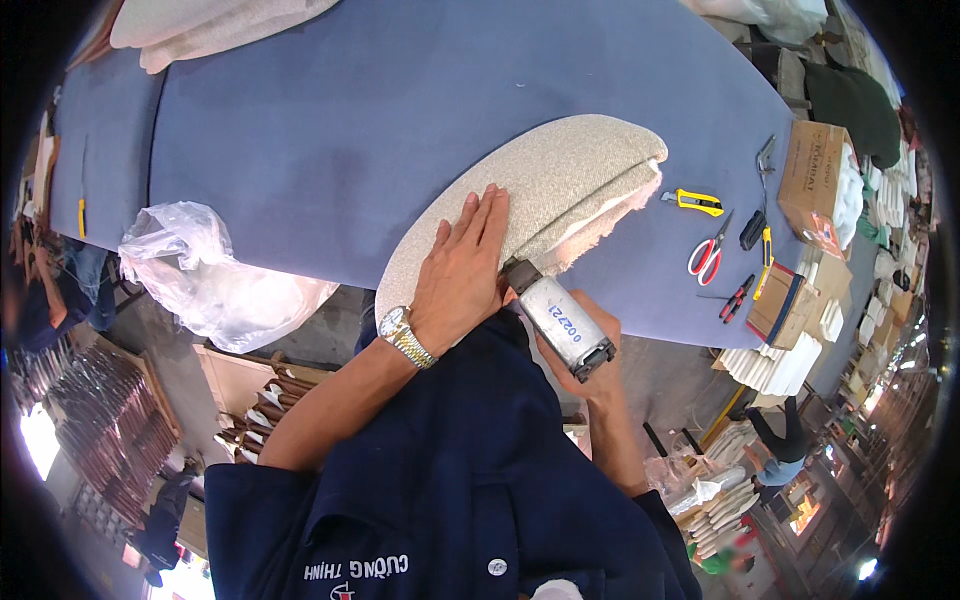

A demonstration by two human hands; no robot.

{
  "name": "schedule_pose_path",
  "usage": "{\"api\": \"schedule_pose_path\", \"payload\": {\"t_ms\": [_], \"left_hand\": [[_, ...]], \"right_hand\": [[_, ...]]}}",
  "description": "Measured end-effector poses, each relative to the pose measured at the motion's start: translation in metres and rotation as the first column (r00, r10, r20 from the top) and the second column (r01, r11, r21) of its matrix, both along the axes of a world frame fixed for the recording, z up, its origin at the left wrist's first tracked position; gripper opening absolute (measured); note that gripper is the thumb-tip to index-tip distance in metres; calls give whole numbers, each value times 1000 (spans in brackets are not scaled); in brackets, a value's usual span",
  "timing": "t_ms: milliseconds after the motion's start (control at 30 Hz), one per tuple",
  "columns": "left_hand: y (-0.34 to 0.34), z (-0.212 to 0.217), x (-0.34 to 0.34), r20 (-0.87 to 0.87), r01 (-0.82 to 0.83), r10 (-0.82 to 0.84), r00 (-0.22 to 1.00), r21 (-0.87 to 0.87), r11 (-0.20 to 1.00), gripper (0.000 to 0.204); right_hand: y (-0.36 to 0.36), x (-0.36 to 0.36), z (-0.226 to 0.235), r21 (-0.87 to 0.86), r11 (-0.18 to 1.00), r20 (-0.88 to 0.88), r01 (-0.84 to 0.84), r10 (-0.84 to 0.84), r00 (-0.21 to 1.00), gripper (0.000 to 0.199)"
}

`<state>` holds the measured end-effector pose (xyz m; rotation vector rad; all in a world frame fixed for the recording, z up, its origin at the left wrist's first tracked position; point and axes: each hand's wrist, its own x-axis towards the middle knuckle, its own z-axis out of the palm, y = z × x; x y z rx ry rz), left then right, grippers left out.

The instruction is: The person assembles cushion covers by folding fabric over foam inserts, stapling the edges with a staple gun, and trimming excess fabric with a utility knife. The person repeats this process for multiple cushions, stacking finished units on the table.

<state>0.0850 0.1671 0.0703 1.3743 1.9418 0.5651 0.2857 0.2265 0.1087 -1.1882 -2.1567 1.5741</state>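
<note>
Right hand (pixel 603 322) wrapped round grey handheld tool (pixel 562 318), nose pointing 11 o'clock at near edge of beige cushion (pixel 560 155); contact unclear. Left hand (pixel 460 265) flat on cushion, fingers slightly spread, the nearer hand. Cushion on blue table (pixel 330 140), 11 o'clock from right-hand grip, long axis 8-to-2. Red-handled scissors (pixel 717 242) well apart, 2 o'clock from tool.
</note>
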Motion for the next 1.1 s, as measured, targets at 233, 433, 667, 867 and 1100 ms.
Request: {"api": "schedule_pose_path", "payload": {"t_ms": [233,433,667,867,1100], "left_hand": [[2,1,1,-2,-7,7,1000,-11,1000,107],[8,5,-37,337,168,-158,928,-1,986,105],[-21,-65,-66,525,93,-35,850,-83,992,68],[-35,-11,-34,204,172,-187,961,89,981,93],[-38,-3,-15,65,37,-38,997,14,999,100]], "right_hand": [[9,-17,13,22,999,67,-28,26,997,21],[3,-19,2,79,996,13,-51,50,999,23],[-2,-22,-4,99,995,-31,17,-14,999,32],[-4,-19,-4,115,993,-54,26,-20,998,31],[-14,-10,-9,177,984,-12,4,-2,1000,29]]}}
